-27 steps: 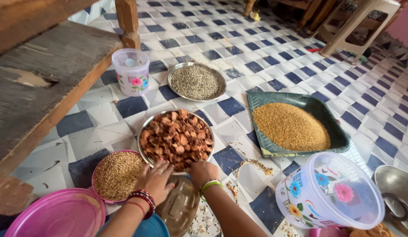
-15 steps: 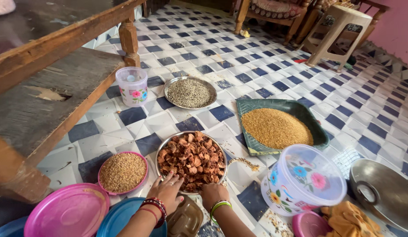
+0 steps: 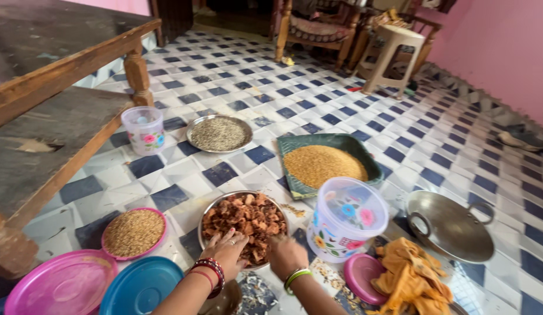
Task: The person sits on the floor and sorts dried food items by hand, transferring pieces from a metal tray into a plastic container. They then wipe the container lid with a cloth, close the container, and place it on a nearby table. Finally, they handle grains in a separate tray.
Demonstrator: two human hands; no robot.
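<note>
Pink lid [image 3: 60, 289] and blue lid [image 3: 140, 287] near left, pink bowl of grain [image 3: 134, 233] just beyond. Left hand [image 3: 226, 252] spread flat, fingers on the near rim of the steel plate of brown chunks [image 3: 244, 220]; right hand [image 3: 286, 255] curled loosely beside it, gripping nothing visible. Best kept level, both hands steadying opposite edges. Floral tub [image 3: 345, 219] just right.

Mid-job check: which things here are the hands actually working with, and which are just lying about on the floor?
In hand:
left hand and right hand, both on the near rim of the steel plate of brown dried pieces.

Lying about:
pink bowl of grain, green tray, flowered tub, steel wok, orange cloth, blue lid.
</note>
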